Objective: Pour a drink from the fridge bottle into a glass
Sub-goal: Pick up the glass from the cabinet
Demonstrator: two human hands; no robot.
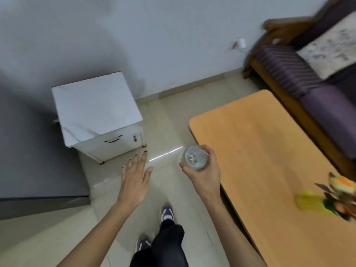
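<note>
My right hand is closed around a clear glass, seen from above, held over the floor just left of the wooden table. My left hand is flat with fingers spread, palm down, over the tiled floor, holding nothing. The grey fridge stands at the left, its door closed. No bottle is in view.
A white cabinet with a drawer stands against the wall beside the fridge. A purple sofa runs behind the table. A blurred yellow and orange decoration lies on the table's right end. My legs and shoes are on the floor below.
</note>
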